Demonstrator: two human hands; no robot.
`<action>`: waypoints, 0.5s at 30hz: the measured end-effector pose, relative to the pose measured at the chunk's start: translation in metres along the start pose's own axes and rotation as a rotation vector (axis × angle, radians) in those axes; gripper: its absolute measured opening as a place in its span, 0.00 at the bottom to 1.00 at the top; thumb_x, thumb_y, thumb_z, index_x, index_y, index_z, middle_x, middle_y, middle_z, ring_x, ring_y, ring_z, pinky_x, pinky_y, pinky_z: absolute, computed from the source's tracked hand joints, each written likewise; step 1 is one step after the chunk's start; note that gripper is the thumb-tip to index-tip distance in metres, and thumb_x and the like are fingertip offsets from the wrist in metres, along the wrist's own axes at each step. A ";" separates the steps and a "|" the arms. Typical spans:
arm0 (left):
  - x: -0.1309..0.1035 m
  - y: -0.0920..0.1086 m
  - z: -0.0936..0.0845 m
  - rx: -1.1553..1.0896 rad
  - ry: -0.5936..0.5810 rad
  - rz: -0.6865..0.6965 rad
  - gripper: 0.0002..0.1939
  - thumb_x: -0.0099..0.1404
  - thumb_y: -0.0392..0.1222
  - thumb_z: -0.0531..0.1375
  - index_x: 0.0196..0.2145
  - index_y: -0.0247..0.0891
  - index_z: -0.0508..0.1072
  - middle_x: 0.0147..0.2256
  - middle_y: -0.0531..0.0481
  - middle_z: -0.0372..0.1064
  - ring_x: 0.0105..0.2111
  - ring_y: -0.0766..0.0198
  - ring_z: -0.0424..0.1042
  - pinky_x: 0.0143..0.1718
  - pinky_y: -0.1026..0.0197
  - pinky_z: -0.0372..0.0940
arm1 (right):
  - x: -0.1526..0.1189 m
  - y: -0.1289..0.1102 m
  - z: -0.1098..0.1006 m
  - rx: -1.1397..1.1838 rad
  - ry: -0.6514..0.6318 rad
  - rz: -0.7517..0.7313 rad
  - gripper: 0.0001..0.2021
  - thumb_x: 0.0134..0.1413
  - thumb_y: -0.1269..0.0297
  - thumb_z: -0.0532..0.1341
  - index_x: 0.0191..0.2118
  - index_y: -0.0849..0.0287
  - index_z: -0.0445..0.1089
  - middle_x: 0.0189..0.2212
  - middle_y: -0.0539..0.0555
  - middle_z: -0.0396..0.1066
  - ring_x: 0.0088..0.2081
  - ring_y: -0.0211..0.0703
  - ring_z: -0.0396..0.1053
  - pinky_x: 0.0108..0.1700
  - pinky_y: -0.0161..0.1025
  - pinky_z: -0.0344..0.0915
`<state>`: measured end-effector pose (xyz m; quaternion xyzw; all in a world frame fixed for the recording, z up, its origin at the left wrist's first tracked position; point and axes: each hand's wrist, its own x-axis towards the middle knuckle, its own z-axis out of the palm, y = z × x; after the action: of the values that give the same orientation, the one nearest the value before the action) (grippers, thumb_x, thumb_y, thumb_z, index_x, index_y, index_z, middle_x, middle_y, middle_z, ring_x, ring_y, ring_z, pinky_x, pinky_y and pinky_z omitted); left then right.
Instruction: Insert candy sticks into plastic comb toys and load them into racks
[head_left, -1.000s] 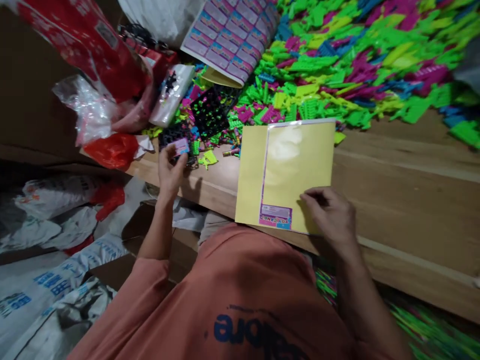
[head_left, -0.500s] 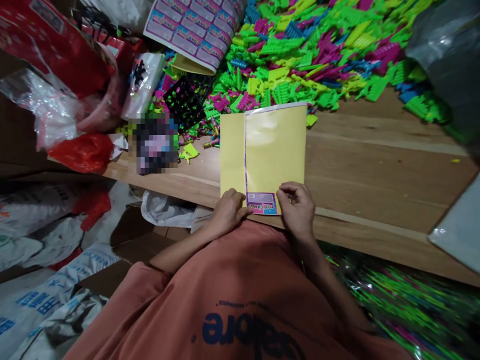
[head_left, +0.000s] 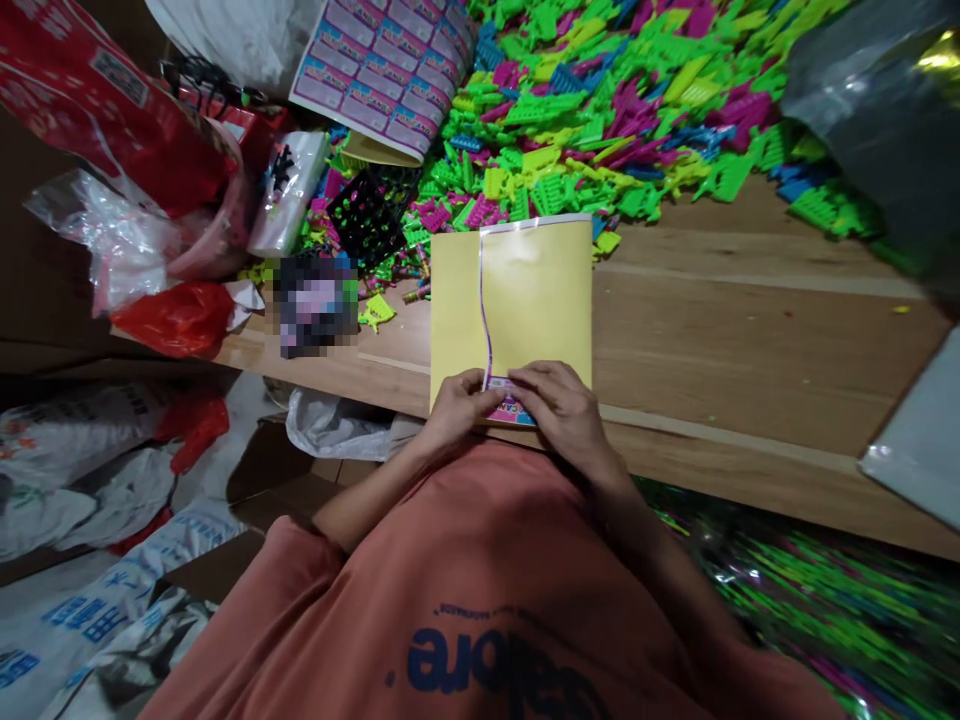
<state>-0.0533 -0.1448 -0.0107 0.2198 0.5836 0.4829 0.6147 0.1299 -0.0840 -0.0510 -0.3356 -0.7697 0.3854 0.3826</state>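
Observation:
A folded sticker sheet [head_left: 536,300] lies on the table in front of me, its yellow backing facing up. At its near edge a pink, purple and blue printed label [head_left: 517,412] shows, partly covered by my fingers. My left hand [head_left: 459,405] is closed at the near left part of the sheet, with thumb and forefinger pinched by the label's left end. My right hand [head_left: 559,400] reaches over the label, its fingers bent together and almost touching the left fingertips. The exact grip under the right fingers is hidden.
Beyond the sheet spreads a heap of bright plastic toy pieces [head_left: 600,120]. A printed sticker sheet [head_left: 382,75] and a black perforated basket [head_left: 371,215] stand at the back left. Left are a red plastic bag [head_left: 176,318] and a pixelated item [head_left: 313,305]; a grey bag [head_left: 877,130] is at right.
My right hand has moved left from the label's right end onto the label, close to my left hand. The folded sheet's inner edge now bows near the label.

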 end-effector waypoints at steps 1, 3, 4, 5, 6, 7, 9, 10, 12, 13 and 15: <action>-0.001 0.003 -0.002 0.032 -0.006 0.015 0.26 0.51 0.59 0.79 0.37 0.37 0.80 0.36 0.50 0.80 0.36 0.62 0.74 0.45 0.58 0.69 | 0.004 -0.003 0.002 -0.018 -0.029 -0.049 0.10 0.78 0.62 0.67 0.56 0.49 0.85 0.47 0.57 0.82 0.49 0.52 0.79 0.53 0.51 0.79; -0.003 0.008 -0.007 0.097 -0.021 0.039 0.20 0.56 0.58 0.75 0.32 0.38 0.78 0.31 0.53 0.76 0.34 0.64 0.69 0.42 0.60 0.65 | 0.012 -0.007 0.006 -0.058 -0.054 -0.126 0.11 0.79 0.63 0.66 0.58 0.49 0.85 0.46 0.57 0.82 0.48 0.52 0.77 0.52 0.51 0.78; -0.004 0.010 -0.008 0.129 -0.029 0.047 0.18 0.58 0.56 0.72 0.30 0.39 0.76 0.29 0.54 0.73 0.33 0.64 0.67 0.40 0.60 0.63 | 0.016 -0.009 0.008 -0.076 -0.057 -0.158 0.12 0.79 0.64 0.65 0.58 0.50 0.85 0.45 0.58 0.81 0.47 0.52 0.77 0.51 0.51 0.78; -0.005 0.011 -0.009 0.159 -0.035 0.054 0.16 0.60 0.54 0.69 0.28 0.39 0.75 0.27 0.55 0.70 0.32 0.64 0.65 0.39 0.61 0.62 | 0.019 -0.010 0.009 -0.093 -0.061 -0.188 0.12 0.79 0.66 0.65 0.57 0.51 0.85 0.44 0.57 0.81 0.46 0.52 0.76 0.49 0.50 0.77; -0.006 0.013 -0.010 0.187 -0.039 0.060 0.14 0.61 0.52 0.67 0.28 0.40 0.74 0.26 0.56 0.68 0.32 0.64 0.64 0.39 0.60 0.60 | 0.021 -0.011 0.010 -0.112 -0.065 -0.217 0.12 0.79 0.68 0.64 0.56 0.51 0.85 0.44 0.57 0.81 0.46 0.52 0.75 0.48 0.49 0.76; -0.007 0.014 -0.010 0.212 -0.040 0.065 0.13 0.62 0.51 0.65 0.27 0.40 0.73 0.26 0.56 0.66 0.33 0.63 0.63 0.39 0.60 0.59 | 0.023 -0.012 0.011 -0.133 -0.069 -0.246 0.12 0.78 0.70 0.63 0.54 0.52 0.85 0.43 0.57 0.81 0.45 0.52 0.74 0.47 0.48 0.76; -0.009 0.016 -0.009 0.257 -0.028 0.069 0.13 0.64 0.51 0.61 0.27 0.40 0.72 0.27 0.55 0.66 0.34 0.62 0.64 0.40 0.60 0.59 | 0.025 -0.014 0.011 -0.183 -0.079 -0.296 0.11 0.77 0.73 0.63 0.51 0.53 0.83 0.41 0.56 0.80 0.43 0.52 0.73 0.45 0.47 0.74; -0.009 0.016 -0.008 0.278 -0.019 0.068 0.15 0.66 0.52 0.59 0.27 0.40 0.71 0.27 0.55 0.66 0.34 0.62 0.64 0.40 0.59 0.58 | 0.024 -0.015 0.011 -0.211 -0.082 -0.317 0.10 0.77 0.73 0.63 0.49 0.54 0.82 0.40 0.56 0.79 0.43 0.52 0.72 0.45 0.47 0.74; -0.009 0.015 -0.007 0.314 -0.001 0.058 0.18 0.68 0.54 0.57 0.26 0.41 0.68 0.26 0.55 0.63 0.33 0.62 0.63 0.39 0.58 0.57 | 0.023 -0.017 0.011 -0.267 -0.083 -0.355 0.10 0.76 0.75 0.62 0.48 0.55 0.79 0.40 0.56 0.78 0.42 0.52 0.71 0.45 0.48 0.73; -0.008 0.013 -0.007 0.327 0.006 0.051 0.18 0.68 0.54 0.56 0.24 0.42 0.66 0.25 0.56 0.61 0.32 0.63 0.61 0.38 0.58 0.56 | 0.022 -0.017 0.010 -0.288 -0.085 -0.373 0.10 0.76 0.76 0.62 0.48 0.55 0.78 0.40 0.56 0.77 0.42 0.52 0.71 0.45 0.48 0.73; -0.005 0.010 -0.007 0.343 0.012 0.036 0.19 0.68 0.55 0.55 0.23 0.43 0.62 0.24 0.57 0.56 0.29 0.64 0.58 0.35 0.58 0.53 | 0.019 -0.017 0.010 -0.316 -0.094 -0.408 0.10 0.75 0.78 0.62 0.49 0.56 0.76 0.41 0.57 0.76 0.43 0.52 0.71 0.45 0.47 0.73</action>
<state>-0.0627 -0.1465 -0.0011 0.3292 0.6570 0.3882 0.5561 0.1083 -0.0798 -0.0344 -0.2107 -0.8890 0.1905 0.3592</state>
